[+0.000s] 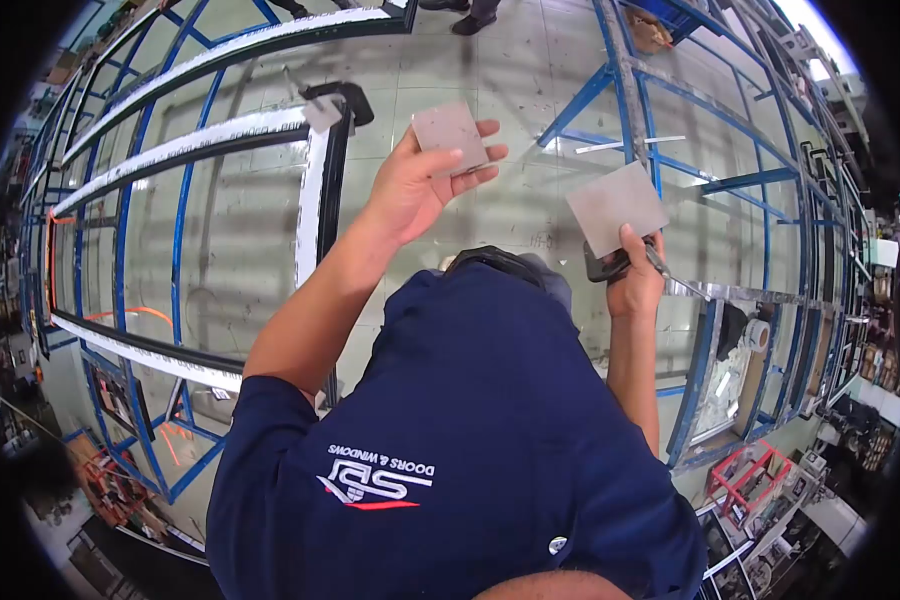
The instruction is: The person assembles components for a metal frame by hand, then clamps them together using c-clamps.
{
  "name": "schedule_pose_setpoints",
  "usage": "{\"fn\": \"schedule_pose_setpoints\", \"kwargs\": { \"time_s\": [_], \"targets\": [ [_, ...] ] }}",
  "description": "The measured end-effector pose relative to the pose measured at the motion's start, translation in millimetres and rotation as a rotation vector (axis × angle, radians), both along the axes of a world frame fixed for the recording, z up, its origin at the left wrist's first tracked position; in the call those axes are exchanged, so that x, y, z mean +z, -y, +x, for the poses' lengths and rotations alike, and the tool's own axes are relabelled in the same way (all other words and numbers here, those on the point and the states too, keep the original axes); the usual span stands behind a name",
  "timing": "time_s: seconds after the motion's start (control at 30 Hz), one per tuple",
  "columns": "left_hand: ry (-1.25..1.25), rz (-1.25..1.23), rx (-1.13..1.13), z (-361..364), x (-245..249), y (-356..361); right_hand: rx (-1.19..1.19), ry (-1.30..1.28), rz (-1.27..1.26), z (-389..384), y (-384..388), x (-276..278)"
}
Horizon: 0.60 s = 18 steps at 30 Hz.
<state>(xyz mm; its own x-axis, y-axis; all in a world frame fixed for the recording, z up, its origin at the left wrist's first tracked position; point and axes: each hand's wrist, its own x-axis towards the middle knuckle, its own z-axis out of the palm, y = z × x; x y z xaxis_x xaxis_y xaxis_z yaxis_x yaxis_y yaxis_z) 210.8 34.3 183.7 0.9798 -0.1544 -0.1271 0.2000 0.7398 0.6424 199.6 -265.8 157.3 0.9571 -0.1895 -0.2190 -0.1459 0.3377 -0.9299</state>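
Observation:
My left hand [425, 185] grips a small square grey plate [448, 133], thumb across its face and fingers behind it. In my right hand [638, 275] is a larger square grey plate [615, 205], pinned under the thumb. Beneath that plate the same hand also has a black clamp-like tool [610, 264] with a thin metal rod, mostly hidden. Left of my left hand, a black clamp [352, 100] is fixed at the corner of a dark window frame [330, 190] with white film, and a pale grey piece [322, 112] lies against it.
Blue metal racks [625, 90] stand to the right, with a thin white strip [600, 149] on one. More framed profiles [260, 40] lie on blue supports at the left. Tiled floor [530, 110] shows between them. Another person's shoes [473, 24] appear at the top.

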Motion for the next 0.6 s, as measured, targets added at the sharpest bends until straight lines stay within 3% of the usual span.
{"fn": "schedule_pose_setpoints", "kwargs": {
  "time_s": [0.07, 0.2, 0.27, 0.37, 0.5, 0.57, 0.6],
  "targets": [
    [0.121, 0.157, 0.071, 32.2, 2.0, -3.0, -0.003, -0.035, -0.01, 34.2, 1.1, -5.6],
    [0.063, 0.169, 0.139, 87.3, -5.6, -12.1, 0.019, -0.084, -0.001, 112.9, -1.9, -22.5],
    [-0.143, 0.159, 0.174, 113.2, -8.6, -18.7, 0.082, -0.1, 0.018, 157.0, -8.5, -27.7],
    [-0.26, -0.044, 0.188, 148.7, -27.5, -35.5, 0.174, -0.135, 0.032, 224.2, -21.1, -38.3],
    [-0.348, -0.042, 0.374, 194.5, -29.1, -28.9, 0.345, -0.175, 0.034, 319.3, -39.4, -37.6],
    [-0.248, 0.204, 0.582, 218.6, -34.8, -20.5, 0.439, -0.188, 0.009, 365.0, -48.0, -39.1],
    [-0.257, 0.202, 0.608, 230.6, -35.6, -22.9, 0.502, -0.196, -0.019, 386.5, -53.1, -39.7]
  ]
}}
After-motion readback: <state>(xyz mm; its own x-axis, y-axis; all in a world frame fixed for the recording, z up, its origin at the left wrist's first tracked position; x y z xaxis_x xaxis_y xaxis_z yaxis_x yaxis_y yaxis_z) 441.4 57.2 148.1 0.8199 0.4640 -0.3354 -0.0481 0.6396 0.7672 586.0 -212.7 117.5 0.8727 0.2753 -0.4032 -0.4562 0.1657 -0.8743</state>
